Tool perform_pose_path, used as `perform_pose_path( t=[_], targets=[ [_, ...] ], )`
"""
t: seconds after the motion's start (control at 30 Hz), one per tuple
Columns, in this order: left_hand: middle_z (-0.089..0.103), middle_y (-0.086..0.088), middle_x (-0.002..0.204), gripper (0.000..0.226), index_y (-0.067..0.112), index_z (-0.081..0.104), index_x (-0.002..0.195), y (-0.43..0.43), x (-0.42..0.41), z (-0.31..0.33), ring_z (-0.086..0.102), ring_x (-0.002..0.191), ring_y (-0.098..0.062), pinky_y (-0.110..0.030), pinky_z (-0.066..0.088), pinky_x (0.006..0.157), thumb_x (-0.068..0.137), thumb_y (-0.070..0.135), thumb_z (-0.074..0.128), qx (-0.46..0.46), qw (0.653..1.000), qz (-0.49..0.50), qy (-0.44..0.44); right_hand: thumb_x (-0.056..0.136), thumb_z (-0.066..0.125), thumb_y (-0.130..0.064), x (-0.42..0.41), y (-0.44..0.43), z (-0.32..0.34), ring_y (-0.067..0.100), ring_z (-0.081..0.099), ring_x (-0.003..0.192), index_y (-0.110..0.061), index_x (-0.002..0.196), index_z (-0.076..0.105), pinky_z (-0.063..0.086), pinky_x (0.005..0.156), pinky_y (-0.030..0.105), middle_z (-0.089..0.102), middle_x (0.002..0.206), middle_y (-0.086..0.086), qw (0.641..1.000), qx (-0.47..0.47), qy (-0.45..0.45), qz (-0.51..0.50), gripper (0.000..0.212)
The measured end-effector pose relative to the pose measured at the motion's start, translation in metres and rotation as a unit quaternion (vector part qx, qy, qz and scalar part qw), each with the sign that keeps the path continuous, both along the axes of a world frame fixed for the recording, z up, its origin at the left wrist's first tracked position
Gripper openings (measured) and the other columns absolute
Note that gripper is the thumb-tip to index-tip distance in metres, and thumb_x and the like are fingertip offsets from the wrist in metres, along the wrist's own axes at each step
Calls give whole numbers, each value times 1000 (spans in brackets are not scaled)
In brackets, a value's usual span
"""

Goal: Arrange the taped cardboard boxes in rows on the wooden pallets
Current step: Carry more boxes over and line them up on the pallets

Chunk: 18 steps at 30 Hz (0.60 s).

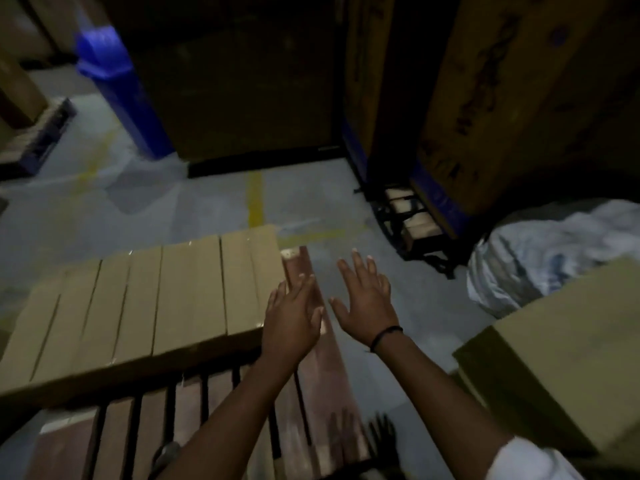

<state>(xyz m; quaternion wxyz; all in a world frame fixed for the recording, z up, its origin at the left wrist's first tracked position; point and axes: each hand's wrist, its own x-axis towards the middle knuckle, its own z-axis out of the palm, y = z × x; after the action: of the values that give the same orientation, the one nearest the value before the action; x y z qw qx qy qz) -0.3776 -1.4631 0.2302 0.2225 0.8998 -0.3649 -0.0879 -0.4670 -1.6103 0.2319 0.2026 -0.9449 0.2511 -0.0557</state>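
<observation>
A row of several taped cardboard boxes lies side by side on a reddish wooden pallet at the lower left. My left hand hovers with spread fingers just right of the row's right end, over a bare pallet slat, holding nothing. My right hand is stretched out flat beside it over the grey floor, empty, with a dark band on the wrist. Another cardboard box sits at the lower right, apart from both hands.
Tall stacks of large cartons stand at the back and right on blue pallets. A blue post rises at the back left. A white plastic-wrapped bundle lies at the right. Grey floor with yellow lines spreads between them.
</observation>
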Motion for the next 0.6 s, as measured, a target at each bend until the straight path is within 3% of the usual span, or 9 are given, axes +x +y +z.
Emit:
perform_pose_path(
  t=[0.33,0.5,0.6],
  targets=[
    [39,0,162,65,26,34,159,-90,-85,81,26,153,-30,-47,24,124,101,43,59,-95,987,-123,-34,97,56,-48,-114,-64,82,33,4,156,-27,161,23,14,121,58,6,171,4,982,-29,-105,-155,75],
    [43,-1,160,63,26,36,158,-116,-128,97,32,151,-30,-49,27,123,102,39,61,-108,976,-184,-35,97,55,-48,-166,-71,99,31,0,157,-28,160,24,10,122,59,4,171,3,973,-36,-121,-192,73],
    [50,-2,155,62,26,40,156,-130,-153,103,42,145,-31,-52,38,116,100,40,63,-119,966,-224,-39,97,56,-49,-199,-75,109,30,0,157,-30,160,24,10,122,58,3,171,2,966,-41,-121,-225,73]
  ],
)
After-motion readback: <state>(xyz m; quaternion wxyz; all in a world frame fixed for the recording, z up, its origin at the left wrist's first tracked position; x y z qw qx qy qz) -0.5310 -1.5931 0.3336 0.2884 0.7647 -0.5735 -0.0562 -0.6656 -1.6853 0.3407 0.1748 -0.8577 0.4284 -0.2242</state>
